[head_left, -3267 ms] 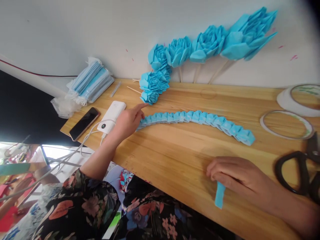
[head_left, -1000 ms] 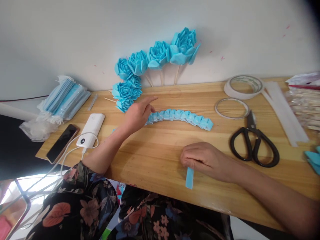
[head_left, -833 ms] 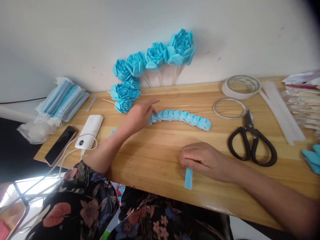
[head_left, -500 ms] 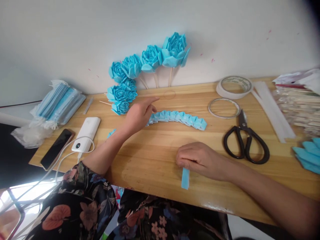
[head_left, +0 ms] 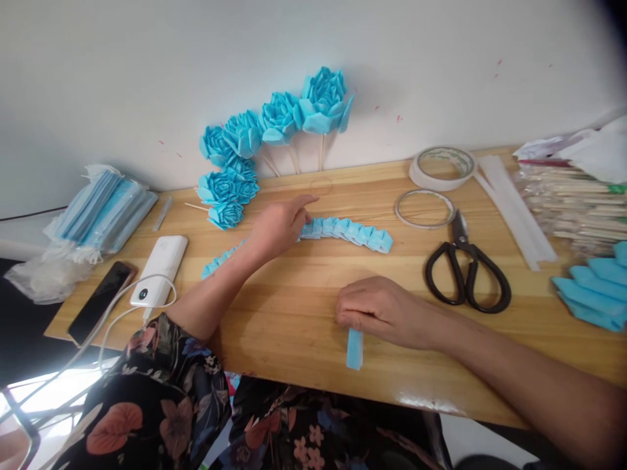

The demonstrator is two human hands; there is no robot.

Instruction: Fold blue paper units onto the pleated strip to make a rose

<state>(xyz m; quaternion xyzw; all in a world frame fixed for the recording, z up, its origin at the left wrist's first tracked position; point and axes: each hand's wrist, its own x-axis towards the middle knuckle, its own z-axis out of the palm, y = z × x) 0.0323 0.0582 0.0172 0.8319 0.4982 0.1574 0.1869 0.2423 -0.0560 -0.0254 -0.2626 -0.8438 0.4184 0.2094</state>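
Note:
My left hand (head_left: pixel 280 225) is over a curved row of small folded blue pieces (head_left: pixel 347 230) on the wooden table (head_left: pixel 294 313). Its index finger is stretched out, apart from the thumb; nothing shows between them, and the other fingers are partly hidden. Part of the row disappears under that hand and forearm. Lower down, my right hand (head_left: pixel 375 310) is closed with knuckles up, gripping a narrow light-blue strip (head_left: pixel 354 351) whose end hangs out below the thumb. The strip's upper part is hidden inside the fist.
Several blue fabric roses (head_left: pixel 324 104) on sticks lean against the wall. Black-handled scissors (head_left: pixel 465 267) and tape rolls (head_left: pixel 443 168) lie right, by white strips (head_left: pixel 519 215), bagged sticks (head_left: pixel 568 202) and blue petals (head_left: pixel 595 290). Masks (head_left: pixel 100 212), a phone (head_left: pixel 102 301) and a power bank (head_left: pixel 159 271) are left.
The camera view has shifted slightly, so most things appear farther left. My left hand has moved a little right along the row, exposing more of its left end. My right hand keeps its grip on the strip.

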